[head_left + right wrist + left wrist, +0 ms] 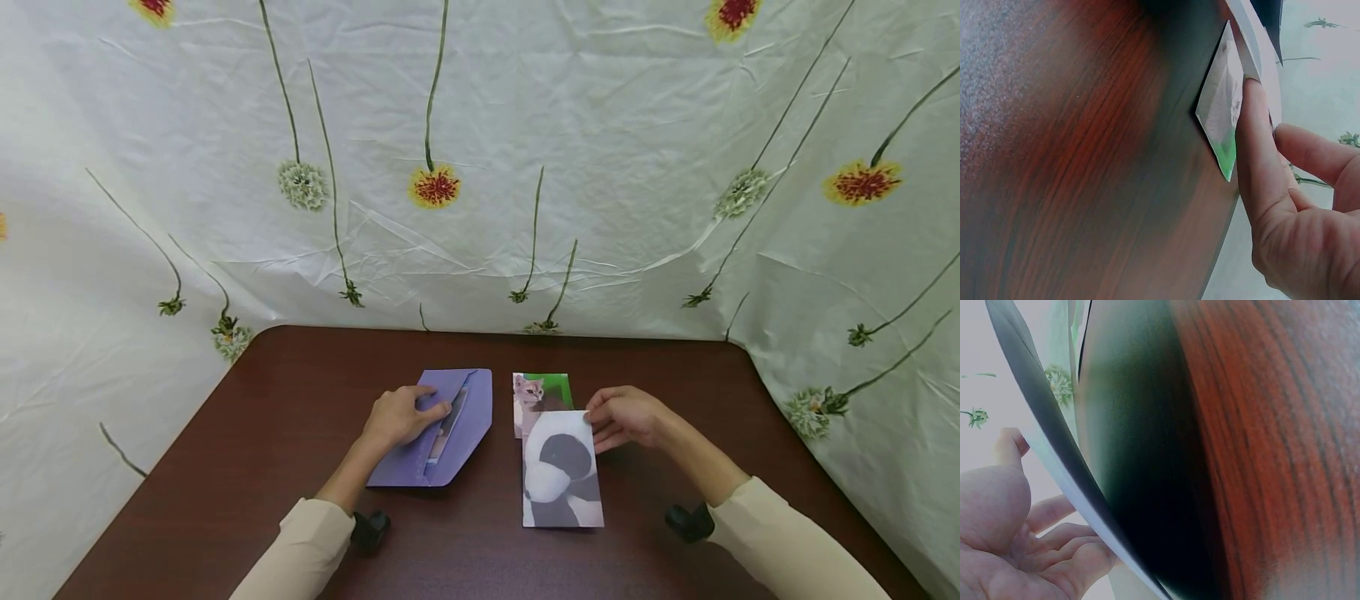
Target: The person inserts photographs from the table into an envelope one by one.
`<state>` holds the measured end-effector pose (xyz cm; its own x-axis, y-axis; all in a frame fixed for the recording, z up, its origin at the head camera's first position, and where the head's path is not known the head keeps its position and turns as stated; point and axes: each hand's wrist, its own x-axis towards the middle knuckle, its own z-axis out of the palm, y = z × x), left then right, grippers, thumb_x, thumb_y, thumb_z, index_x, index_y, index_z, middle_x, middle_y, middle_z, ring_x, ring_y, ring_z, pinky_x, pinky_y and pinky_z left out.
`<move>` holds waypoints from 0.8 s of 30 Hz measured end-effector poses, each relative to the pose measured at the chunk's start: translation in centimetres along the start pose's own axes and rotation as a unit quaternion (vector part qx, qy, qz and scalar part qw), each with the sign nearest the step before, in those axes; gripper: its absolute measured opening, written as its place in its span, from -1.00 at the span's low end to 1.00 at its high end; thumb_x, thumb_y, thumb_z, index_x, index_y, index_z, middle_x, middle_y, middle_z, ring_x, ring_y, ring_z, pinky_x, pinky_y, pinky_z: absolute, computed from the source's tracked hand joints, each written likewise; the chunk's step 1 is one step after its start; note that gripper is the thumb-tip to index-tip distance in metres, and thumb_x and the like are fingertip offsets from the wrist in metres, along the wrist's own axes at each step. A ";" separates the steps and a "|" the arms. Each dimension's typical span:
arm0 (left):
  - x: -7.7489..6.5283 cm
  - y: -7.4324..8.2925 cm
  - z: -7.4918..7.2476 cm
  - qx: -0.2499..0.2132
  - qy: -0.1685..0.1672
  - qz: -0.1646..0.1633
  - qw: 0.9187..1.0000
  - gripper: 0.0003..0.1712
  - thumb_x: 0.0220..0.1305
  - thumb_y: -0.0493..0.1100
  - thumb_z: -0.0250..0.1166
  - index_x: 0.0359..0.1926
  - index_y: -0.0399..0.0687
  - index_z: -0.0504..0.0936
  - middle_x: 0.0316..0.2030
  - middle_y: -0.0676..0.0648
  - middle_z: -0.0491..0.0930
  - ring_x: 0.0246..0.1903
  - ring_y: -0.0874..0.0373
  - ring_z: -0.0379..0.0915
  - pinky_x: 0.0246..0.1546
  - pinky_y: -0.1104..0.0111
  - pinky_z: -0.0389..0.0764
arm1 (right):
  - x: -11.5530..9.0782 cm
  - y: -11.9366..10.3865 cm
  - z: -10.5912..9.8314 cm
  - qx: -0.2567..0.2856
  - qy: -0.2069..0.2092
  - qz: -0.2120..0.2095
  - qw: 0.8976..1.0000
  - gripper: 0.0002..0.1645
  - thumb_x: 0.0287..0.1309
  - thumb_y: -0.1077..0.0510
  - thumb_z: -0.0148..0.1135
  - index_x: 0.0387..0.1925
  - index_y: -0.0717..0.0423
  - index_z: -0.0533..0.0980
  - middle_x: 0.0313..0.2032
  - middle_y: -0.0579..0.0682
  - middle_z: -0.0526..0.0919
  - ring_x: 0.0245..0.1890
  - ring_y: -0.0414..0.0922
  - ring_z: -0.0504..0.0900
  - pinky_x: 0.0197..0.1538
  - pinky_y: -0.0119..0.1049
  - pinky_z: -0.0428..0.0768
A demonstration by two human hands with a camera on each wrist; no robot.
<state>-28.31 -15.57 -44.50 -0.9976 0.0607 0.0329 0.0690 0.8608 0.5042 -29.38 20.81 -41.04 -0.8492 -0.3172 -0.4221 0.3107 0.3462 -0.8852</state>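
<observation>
Grey photo (561, 479), long axis pointing away, right hand (628, 416) pinching; left hand (401, 416) grips envelope (471, 423).

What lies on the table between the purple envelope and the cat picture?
Nothing lies there: the head view shows only a bare strip of brown table between the purple envelope and the cat picture.

Dark reddish-brown tabletop (240, 433), wrinkled pale cloth (637, 108) behind, printed yellow-red flowers (435, 187), white dandelions (303, 185)
</observation>
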 end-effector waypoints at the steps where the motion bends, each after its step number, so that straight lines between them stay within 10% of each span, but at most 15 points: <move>1: 0.0 0.0 0.0 -0.001 0.000 -0.001 1.000 -0.38 0.30 0.18 0.31 0.23 -0.10 0.65 0.19 -0.30 0.62 0.20 -0.30 0.53 0.13 -0.11 0.54 | 0.0 -0.1 -0.1 0.000 -0.001 -0.002 1.000 -0.90 0.32 0.32 0.15 -0.19 0.33 0.50 -0.34 0.10 0.65 -0.42 -0.05 0.72 -0.17 -0.03 0.76; 24: 0.1 0.1 0.0 0.001 -0.008 -0.004 1.000 -0.36 0.31 0.19 0.31 0.26 -0.10 0.63 0.21 -0.31 0.60 0.21 -0.32 0.51 0.14 -0.13 0.53 | -0.3 -1.7 -1.1 0.023 0.020 -0.028 0.999 -0.86 0.32 0.35 0.11 -0.15 0.39 0.49 -0.38 0.08 0.67 -0.43 -0.09 0.74 -0.18 -0.10 0.76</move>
<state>-28.43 -15.49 -44.42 -0.9979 0.0620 0.0162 0.0617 0.8624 0.5025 -30.12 21.24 -39.17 -0.8819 -0.2984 -0.3649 0.2816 0.2873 -0.9155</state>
